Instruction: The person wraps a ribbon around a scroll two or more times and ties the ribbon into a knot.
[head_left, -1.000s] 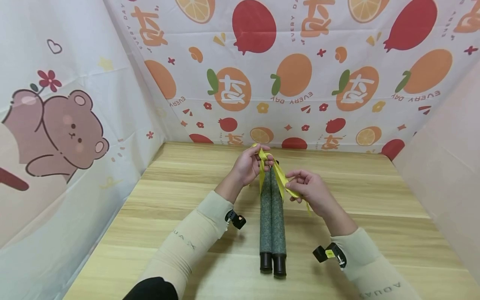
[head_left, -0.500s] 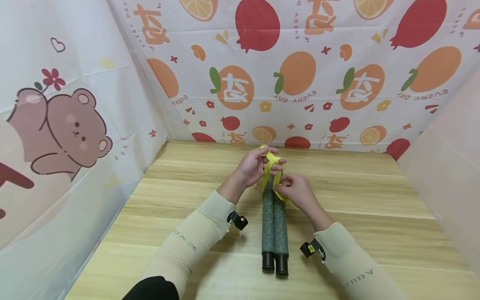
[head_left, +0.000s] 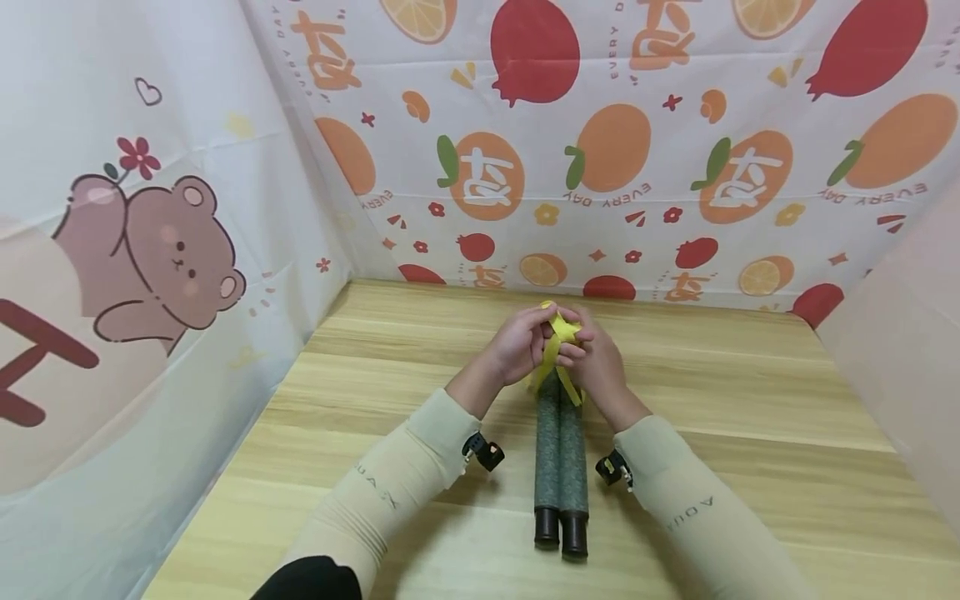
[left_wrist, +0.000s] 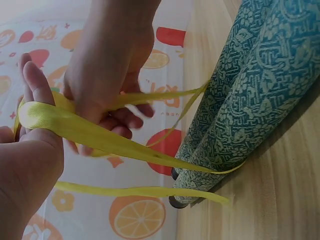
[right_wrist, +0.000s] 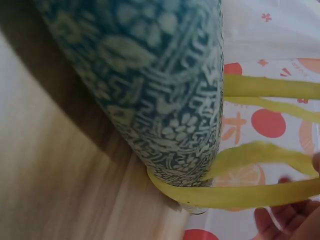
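Two patterned green-blue scroll rolls (head_left: 560, 450) with dark end knobs lie side by side on the wooden table. A yellow ribbon (head_left: 551, 354) loops round their far end, its strands lifted up to both hands. My left hand (head_left: 520, 346) holds the ribbon, which in the left wrist view wraps over its thumb and fingers. Close against it, my right hand (head_left: 602, 364) grips another stretch of the ribbon with curled fingers. In the right wrist view, ribbon strands (right_wrist: 240, 196) run from the roll (right_wrist: 155, 100) toward fingertips at the lower right. The right fingertips are partly hidden.
The wooden table (head_left: 750, 467) reaches back to a fruit-print cloth (head_left: 660, 208). A bear-print cloth (head_left: 180, 250) hangs on the left, and a pale cloth (head_left: 907, 333) on the right. Each wrist carries a small black camera.
My right hand has moved left and away from me, bringing its ribbon strand up to the left hand. The left hand keeps its hold. The head view has shifted slightly.
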